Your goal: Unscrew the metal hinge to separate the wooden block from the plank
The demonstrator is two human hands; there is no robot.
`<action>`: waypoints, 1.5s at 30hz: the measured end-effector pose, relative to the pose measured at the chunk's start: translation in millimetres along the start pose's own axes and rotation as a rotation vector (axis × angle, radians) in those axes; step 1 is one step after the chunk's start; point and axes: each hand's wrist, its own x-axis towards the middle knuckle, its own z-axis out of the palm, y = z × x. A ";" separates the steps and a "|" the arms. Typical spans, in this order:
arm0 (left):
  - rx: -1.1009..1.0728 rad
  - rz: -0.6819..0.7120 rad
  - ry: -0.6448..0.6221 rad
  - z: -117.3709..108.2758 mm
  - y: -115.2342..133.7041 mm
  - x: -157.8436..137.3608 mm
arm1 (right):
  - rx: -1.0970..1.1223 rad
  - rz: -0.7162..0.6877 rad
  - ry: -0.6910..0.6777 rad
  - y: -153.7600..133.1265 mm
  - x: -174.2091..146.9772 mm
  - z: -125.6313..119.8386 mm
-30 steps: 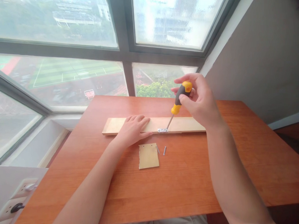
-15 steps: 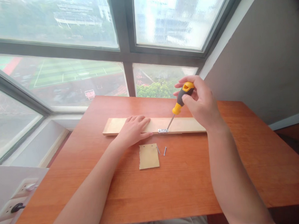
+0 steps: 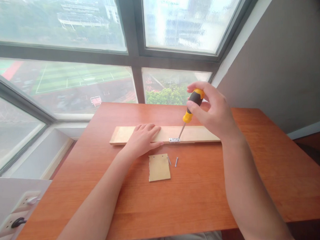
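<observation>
A pale wooden board (image 3: 200,132) lies crosswise on the table. My left hand (image 3: 143,139) grips its left half, fingers across the top to the far edge and thumb along the near edge. Near the board's front edge sits a small metal plate (image 3: 174,140) with holes. My right hand (image 3: 214,108) is closed around the handle of a yellow and black screwdriver (image 3: 194,99). The screwdriver leans to the right, its tip at the right end of the plate. Any screw head under the tip is too small to make out.
On the red-brown table (image 3: 195,203), in front of the board, lie a small thin wooden piece (image 3: 159,167) with two holes and two loose screws, one (image 3: 176,162) slightly apart. Windows (image 3: 84,81) rise behind the table. Wall sockets with a black plug (image 3: 18,222) are at lower left.
My right hand and the screwdriver handle have turned and tilted slightly left, with the tip still at the plate. The left hand and the board have stayed in place.
</observation>
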 end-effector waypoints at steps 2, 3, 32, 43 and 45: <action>0.004 0.005 0.001 0.1 0.0 0.3 | -0.088 -0.024 0.055 -0.2 0.5 2.3; 0.008 0.006 0.001 0.1 0.0 0.5 | -0.095 -0.025 0.069 0.0 0.6 3.3; -0.017 0.004 -0.005 -2.0 0.7 0.5 | -0.066 0.024 0.024 -0.4 -0.3 -0.6; -0.005 0.006 -0.006 -1.4 0.9 0.3 | -0.018 0.030 0.047 -2.3 -0.9 0.5; 0.001 0.008 -0.005 -1.5 0.8 0.3 | 0.010 0.042 0.043 -3.4 -1.2 1.9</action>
